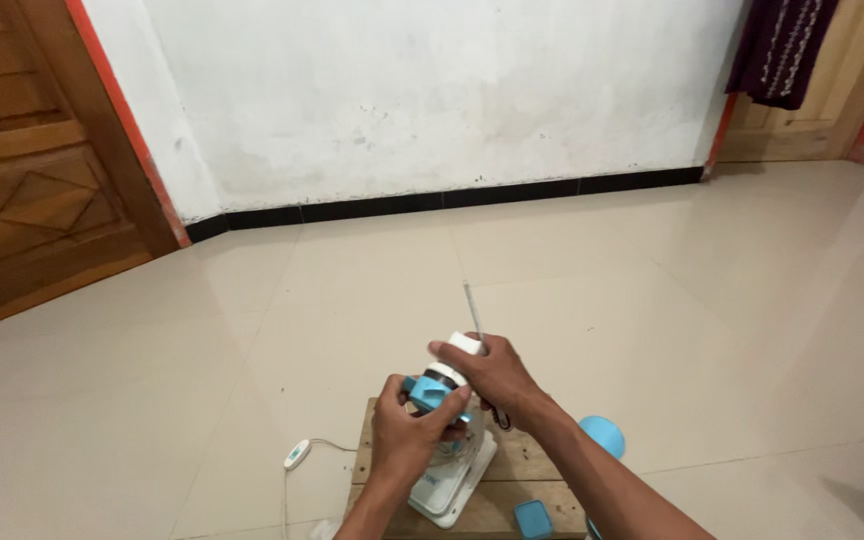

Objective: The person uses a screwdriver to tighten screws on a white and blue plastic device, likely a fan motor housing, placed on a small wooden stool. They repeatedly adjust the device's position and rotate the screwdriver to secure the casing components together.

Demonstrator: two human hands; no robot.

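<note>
Appliance (449, 440): glossy white and blue plastic, smooth; sits on a rough, matt bare-wood board (522, 470). Floor tiles (652, 300) glossy, smooth. Wall (432, 90) matt, patchy plaster; door (22, 150) varnished wood.

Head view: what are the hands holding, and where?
Both grip the blue-and-white appliance: left hand on its blue middle, right hand around its white top.

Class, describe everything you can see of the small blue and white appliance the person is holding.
The appliance looks like glossy plastic: a white base, a clear middle section, and a blue part with a black band and white cap on top. It stands tilted on a low wooden board on the tiled floor. The left hand grips the blue part; the right hand covers the white cap. A white cord with a switch lies beside it.
</note>
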